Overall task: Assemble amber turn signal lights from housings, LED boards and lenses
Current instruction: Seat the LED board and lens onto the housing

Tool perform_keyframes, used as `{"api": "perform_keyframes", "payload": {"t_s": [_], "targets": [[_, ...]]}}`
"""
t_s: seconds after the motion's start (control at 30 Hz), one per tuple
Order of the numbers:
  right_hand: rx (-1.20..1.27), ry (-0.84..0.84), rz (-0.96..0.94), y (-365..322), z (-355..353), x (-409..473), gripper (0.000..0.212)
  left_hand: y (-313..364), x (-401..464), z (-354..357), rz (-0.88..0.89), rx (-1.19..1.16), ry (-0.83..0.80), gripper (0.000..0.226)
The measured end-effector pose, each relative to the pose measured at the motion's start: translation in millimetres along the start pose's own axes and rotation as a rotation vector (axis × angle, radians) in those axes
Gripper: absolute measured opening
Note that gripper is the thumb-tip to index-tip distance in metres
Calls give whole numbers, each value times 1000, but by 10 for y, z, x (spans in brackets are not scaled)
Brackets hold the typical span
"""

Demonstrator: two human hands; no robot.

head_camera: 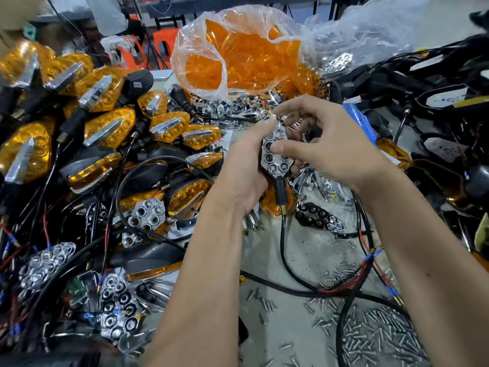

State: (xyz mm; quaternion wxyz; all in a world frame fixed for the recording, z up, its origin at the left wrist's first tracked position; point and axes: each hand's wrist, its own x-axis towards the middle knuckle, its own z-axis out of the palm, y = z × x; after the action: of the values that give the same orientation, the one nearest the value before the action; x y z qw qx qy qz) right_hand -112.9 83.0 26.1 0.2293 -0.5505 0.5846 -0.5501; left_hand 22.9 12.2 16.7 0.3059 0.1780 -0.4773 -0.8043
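The left hand (pixel 246 165) grips a black turn signal housing (pixel 276 154) from its left side, fingers curled round the back and the thumb lying along its upper left edge. A chrome honeycomb reflector (pixel 275 148) sits in the open face of the housing, with small LEDs showing in its cells. The right hand (pixel 328 144) reaches in from the right; its thumb presses on the middle of the reflector and its curled fingers close over the housing's upper end. The housing's black stem points down toward the table (pixel 304 250), and a black cable (pixel 284 250) trails from it across the surface.

Finished amber lights (pixel 105 128) are heaped along the table's left edge. A clear plastic bag of amber lenses (pixel 238 56) stands at the far edge, with loose chrome parts below it. Spare reflectors (pixel 116 308) lie near the front left corner, and a pile of screws (pixel 381 332) lies near the front right corner.
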Motion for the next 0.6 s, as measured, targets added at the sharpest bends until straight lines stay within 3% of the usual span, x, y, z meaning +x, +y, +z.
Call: {"api": "perform_keyframes", "payload": {"t_s": [0.2,0.33,0.6], "targets": [[32,85,-6,-15,-5,-26,50,1,-3,12,26,-33,47,31],[99,2,19,34,3,-20,39,38,-14,4,-21,-41,-39,55],[91,-22,79,104,-17,-1,34,-23,1,5,1,-25,-10,40]]}}
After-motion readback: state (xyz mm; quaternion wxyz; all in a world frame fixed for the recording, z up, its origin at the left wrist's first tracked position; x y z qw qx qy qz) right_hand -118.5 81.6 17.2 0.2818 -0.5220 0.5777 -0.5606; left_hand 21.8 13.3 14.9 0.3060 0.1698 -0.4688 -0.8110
